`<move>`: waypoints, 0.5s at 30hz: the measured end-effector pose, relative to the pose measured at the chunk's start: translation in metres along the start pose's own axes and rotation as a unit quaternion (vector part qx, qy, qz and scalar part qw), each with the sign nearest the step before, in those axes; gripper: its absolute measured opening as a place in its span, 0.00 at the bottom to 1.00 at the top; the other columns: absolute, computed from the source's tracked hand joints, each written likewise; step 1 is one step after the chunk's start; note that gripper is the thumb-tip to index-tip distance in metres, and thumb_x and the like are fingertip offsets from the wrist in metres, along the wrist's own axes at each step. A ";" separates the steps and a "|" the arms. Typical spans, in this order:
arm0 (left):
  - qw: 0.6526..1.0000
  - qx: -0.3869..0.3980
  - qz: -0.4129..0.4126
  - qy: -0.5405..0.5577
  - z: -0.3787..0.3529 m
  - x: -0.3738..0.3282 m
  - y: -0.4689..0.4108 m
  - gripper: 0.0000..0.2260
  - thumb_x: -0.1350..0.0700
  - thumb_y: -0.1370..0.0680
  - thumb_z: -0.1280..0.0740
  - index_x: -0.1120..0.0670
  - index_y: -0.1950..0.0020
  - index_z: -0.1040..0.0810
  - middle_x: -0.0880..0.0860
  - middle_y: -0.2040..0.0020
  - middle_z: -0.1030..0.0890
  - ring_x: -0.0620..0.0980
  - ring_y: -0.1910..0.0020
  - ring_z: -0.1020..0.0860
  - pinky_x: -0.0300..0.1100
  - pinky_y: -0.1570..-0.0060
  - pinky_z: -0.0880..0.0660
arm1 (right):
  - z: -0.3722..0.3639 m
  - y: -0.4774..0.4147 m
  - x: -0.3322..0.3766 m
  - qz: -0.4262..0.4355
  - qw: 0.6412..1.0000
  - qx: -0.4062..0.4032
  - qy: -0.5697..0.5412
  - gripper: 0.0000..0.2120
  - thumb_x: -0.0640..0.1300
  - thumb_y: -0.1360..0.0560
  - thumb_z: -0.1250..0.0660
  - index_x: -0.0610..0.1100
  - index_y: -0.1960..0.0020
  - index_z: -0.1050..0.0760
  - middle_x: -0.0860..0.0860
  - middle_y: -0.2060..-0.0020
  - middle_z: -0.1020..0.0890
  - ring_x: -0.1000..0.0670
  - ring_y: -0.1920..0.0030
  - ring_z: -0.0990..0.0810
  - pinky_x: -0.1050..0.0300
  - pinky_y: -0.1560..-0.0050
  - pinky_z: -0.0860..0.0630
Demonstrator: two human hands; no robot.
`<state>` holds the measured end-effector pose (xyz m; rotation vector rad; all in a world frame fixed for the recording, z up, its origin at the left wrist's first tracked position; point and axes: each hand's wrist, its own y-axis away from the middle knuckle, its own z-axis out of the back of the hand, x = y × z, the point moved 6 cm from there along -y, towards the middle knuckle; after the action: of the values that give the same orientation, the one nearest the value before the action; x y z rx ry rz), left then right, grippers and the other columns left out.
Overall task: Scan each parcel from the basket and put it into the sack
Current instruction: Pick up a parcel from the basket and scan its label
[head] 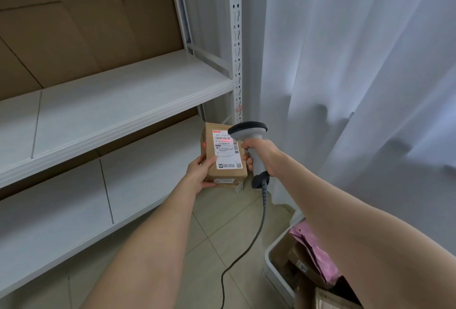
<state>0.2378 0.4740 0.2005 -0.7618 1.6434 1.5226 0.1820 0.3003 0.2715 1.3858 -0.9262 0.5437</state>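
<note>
Brown cardboard parcel (209, 160) with a white shipping label (228, 153), held in the air just in front of the lower right post of the white metal shelving rack (123, 101). White curtain (345, 62) hangs right of the rack. White plastic basket (274, 266), on the tiled floor (209, 247) right of the rack, holds cardboard parcels and a pink mailer (318, 254). Grey handheld scanner (249, 131), gripped by the right hand (264, 158), casts a red line (228, 140) on the label. The left hand (199, 173) grips the parcel's lower left edge.
</note>
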 end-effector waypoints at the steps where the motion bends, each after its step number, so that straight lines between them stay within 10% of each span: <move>1: 1.000 0.000 0.001 0.001 0.000 0.000 0.000 0.25 0.51 0.23 0.32 0.49 0.27 0.34 0.52 0.47 0.21 0.54 0.50 0.23 0.55 0.54 0.21 | 0.001 0.001 0.001 -0.001 1.000 -0.001 0.003 0.04 0.40 0.24 0.35 0.39 0.54 0.27 0.46 0.70 0.23 0.52 0.73 0.30 0.60 0.72 0.29; 15: 1.000 -0.011 0.013 0.010 -0.002 0.003 -0.003 0.24 0.52 0.22 0.33 0.50 0.27 0.34 0.52 0.49 0.22 0.54 0.49 0.24 0.58 0.50 0.22 | 0.011 0.017 0.019 0.029 0.998 -0.009 0.052 0.04 0.39 0.23 0.36 0.39 0.50 0.27 0.46 0.69 0.24 0.52 0.73 0.29 0.63 0.74 0.27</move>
<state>0.2381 0.4722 0.1966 -0.7721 1.6586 1.5581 0.1762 0.2883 0.2964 1.3054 -0.8881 0.6441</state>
